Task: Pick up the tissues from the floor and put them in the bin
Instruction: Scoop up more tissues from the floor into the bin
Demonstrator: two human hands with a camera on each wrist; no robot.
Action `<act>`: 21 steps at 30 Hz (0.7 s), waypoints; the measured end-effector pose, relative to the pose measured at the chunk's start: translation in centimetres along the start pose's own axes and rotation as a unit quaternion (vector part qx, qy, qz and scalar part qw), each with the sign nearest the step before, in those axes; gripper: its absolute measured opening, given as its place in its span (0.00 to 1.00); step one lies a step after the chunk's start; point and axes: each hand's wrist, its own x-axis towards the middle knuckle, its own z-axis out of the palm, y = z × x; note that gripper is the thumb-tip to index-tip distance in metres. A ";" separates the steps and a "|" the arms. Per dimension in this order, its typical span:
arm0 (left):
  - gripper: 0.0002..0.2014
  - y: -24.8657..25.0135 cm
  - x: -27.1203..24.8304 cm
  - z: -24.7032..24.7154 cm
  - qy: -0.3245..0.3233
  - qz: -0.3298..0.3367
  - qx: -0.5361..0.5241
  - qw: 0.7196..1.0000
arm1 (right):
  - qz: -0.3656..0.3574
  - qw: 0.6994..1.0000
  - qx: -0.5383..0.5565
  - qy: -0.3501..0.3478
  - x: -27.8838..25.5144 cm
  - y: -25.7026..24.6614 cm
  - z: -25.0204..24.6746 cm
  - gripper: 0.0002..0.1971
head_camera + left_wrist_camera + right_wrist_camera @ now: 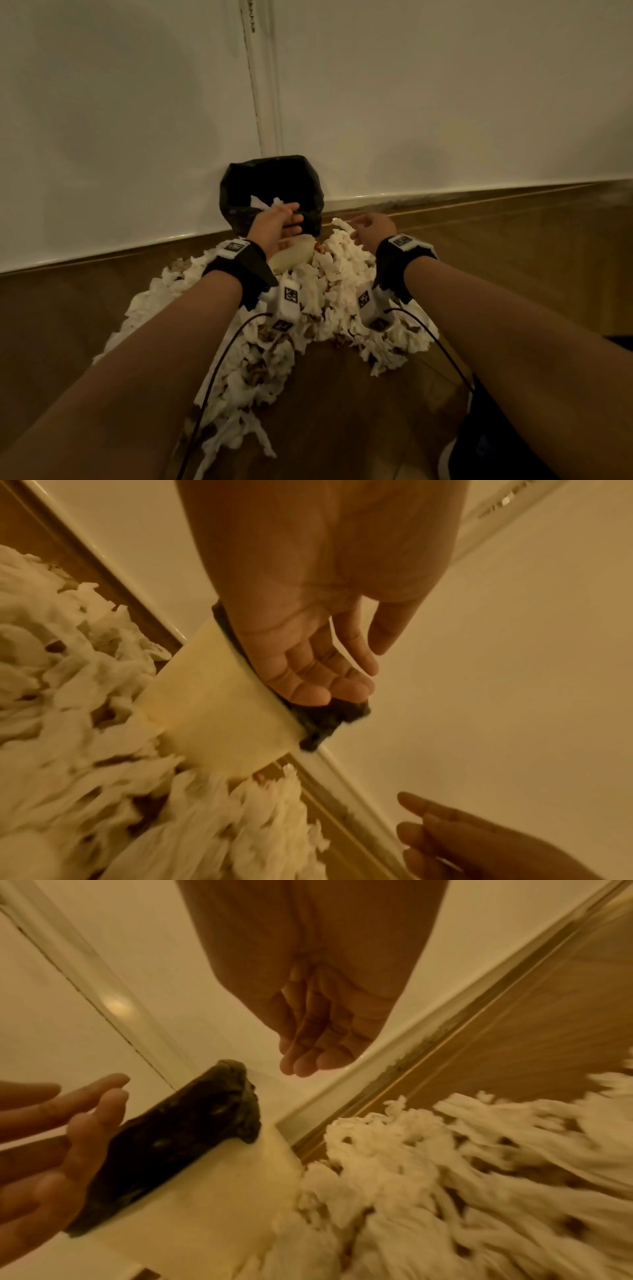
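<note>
While poised over bin [239, 192], left hand [279, 222] released, fingers straight; right hand [371, 229] loosely curled, empty, nearer tissues [308, 308] heaped on floor [513, 246] just below, toward body.

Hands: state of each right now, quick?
Left hand: open over the bin, holding nothing.
Right hand: open beside the bin, holding nothing.
</note>
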 end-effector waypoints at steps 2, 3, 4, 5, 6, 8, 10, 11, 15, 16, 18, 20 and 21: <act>0.14 -2.0 -0.6 1.2 -0.017 0.004 0.060 0.998 | 0.020 1.000 -0.022 -0.006 -1.1 2.2 -0.3 0.14; 0.14 -3.1 -0.9 1.8 -0.025 0.010 0.094 0.995 | 0.034 0.999 -0.020 -0.007 -1.7 3.4 -0.4 0.14; 0.14 -4.2 -1.1 2.3 -0.033 0.018 0.137 0.990 | 0.053 0.998 -0.013 -0.008 -2.4 4.5 -0.4 0.14; 0.15 -5.3 -1.3 2.7 -0.044 0.029 0.192 0.980 | 0.070 0.998 -0.006 -0.006 -3.0 5.6 -0.4 0.14; 0.16 -6.4 -1.5 3.1 -0.055 0.037 0.255 0.965 | 0.085 0.996 -0.006 -0.004 -3.6 6.6 -0.3 0.14; 0.18 -8.6 -2.0 4.1 -0.083 0.030 0.354 0.931 | 0.106 0.994 -0.019 -0.001 -4.7 8.5 -0.1 0.14; 0.19 -10.6 -2.4 5.1 -0.114 0.000 0.378 0.919 | 0.134 0.991 -0.026 0.003 -5.8 10.5 0.1 0.14; 0.17 -11.6 -2.7 5.6 -0.125 -0.009 0.379 0.917 | 0.150 0.988 -0.030 0.004 -6.4 11.5 0.2 0.14; 0.16 -15.2 -3.3 7.1 -0.142 0.001 0.461 0.876 | 0.169 0.982 -0.085 0.006 -9.0 15.4 0.6 0.14; 0.16 -16.1 -3.3 7.4 -0.159 0.012 0.500 0.851 | 0.168 0.981 -0.100 -0.003 -9.7 16.1 0.9 0.14; 0.17 -17.6 -3.3 7.7 -0.201 0.043 0.576 0.791 | 0.140 0.980 -0.141 -0.015 -10.8 17.4 1.6 0.12; 0.20 -19.0 -3.3 7.8 -0.227 0.081 0.648 0.722 | 0.075 0.975 -0.206 -0.024 -11.5 18.5 2.5 0.11; 0.22 -19.6 -3.3 7.8 -0.232 0.099 0.677 0.692 | 0.043 0.971 -0.235 -0.033 -11.8 18.8 3.0 0.12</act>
